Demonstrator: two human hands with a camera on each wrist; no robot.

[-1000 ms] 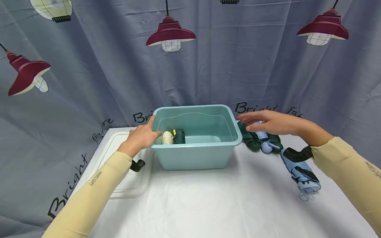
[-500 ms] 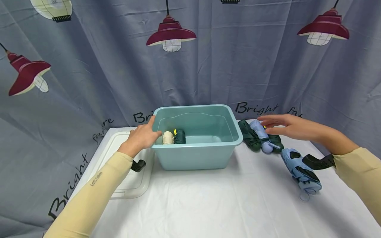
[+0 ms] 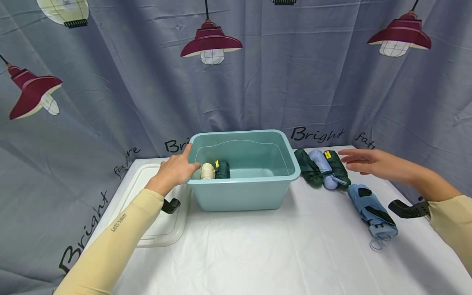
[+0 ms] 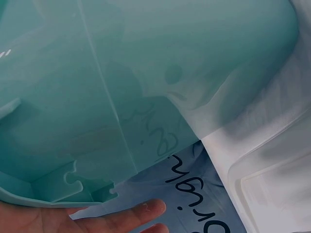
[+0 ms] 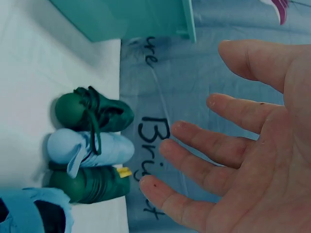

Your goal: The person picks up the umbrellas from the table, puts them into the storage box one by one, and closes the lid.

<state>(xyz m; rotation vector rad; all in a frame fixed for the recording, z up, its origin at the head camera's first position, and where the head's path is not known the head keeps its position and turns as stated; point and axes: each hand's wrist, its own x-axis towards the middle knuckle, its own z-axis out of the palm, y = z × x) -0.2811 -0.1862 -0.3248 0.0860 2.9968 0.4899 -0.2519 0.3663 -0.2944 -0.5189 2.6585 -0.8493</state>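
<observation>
A teal plastic storage box (image 3: 239, 194) stands on the table with a cream compact umbrella (image 3: 207, 171) and a dark green one (image 3: 222, 170) inside, at its left end. My left hand (image 3: 175, 170) holds its left rim, thumb over the edge and fingers along the outside. Right of the box lie three folded umbrellas side by side: a dark green umbrella (image 3: 309, 168), a light blue umbrella (image 3: 321, 167) and another green umbrella (image 3: 336, 167) with a yellow tag. Just beyond them hovers my right hand (image 3: 372, 163), fingers spread and holding nothing in the right wrist view (image 5: 243, 145).
A blue and black rolled umbrella (image 3: 373, 213) with a cord loop lies nearer on the right. Flat at the left of the box is a pale lid (image 3: 162, 225), partly under my left arm. A grey-blue printed curtain (image 3: 258, 90) hangs behind the white table (image 3: 250, 250).
My right hand has moved away from the box toward the right, past the row of umbrellas, uncovering them. The left hand and the box have stayed in place.
</observation>
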